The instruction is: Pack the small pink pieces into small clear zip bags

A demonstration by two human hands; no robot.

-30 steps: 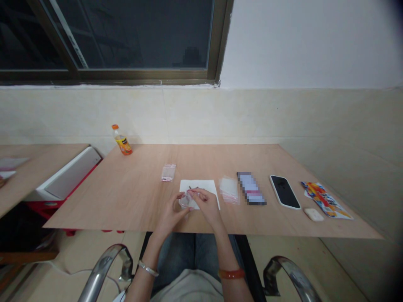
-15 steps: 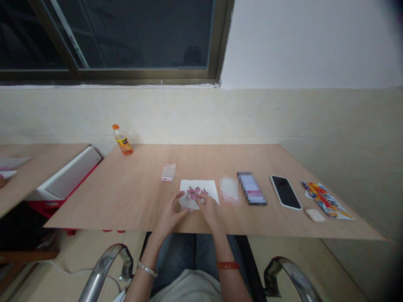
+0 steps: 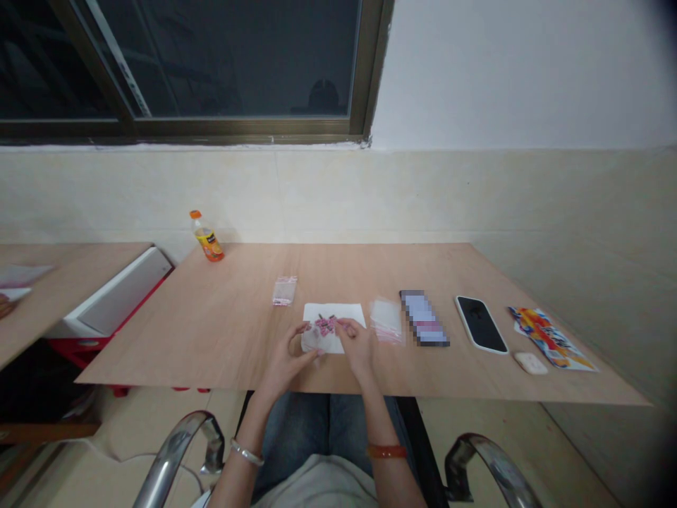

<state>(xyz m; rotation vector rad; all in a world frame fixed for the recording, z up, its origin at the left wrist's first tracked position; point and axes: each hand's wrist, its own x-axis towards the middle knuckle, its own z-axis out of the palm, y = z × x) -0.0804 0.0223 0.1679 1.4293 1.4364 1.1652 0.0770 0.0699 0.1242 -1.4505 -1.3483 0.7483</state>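
Observation:
A white sheet of paper [image 3: 343, 312] lies on the wooden table [image 3: 222, 331] in front of me, with a heap of small pink pieces [image 3: 324, 324] on it. My left hand [image 3: 288, 356] pinches a small clear plastic bag [image 3: 311, 340] at the sheet's near left corner. My right hand [image 3: 357, 346] rests on the sheet beside the pink pieces, fingers curled down towards them; what they grip is too small to see.
A filled small bag [image 3: 284, 290] lies behind the sheet, a stack of clear bags [image 3: 385, 319] to its right. Further right lie two phones [image 3: 423, 327] [image 3: 481, 323], a white case [image 3: 530, 363] and a colourful packet [image 3: 550, 339]. An orange drink bottle [image 3: 206, 238] stands at the back left.
The pink pieces, hidden a second ago, now show on the sheet. My right hand has drawn back a little towards me; my left hand still holds the clear bag.

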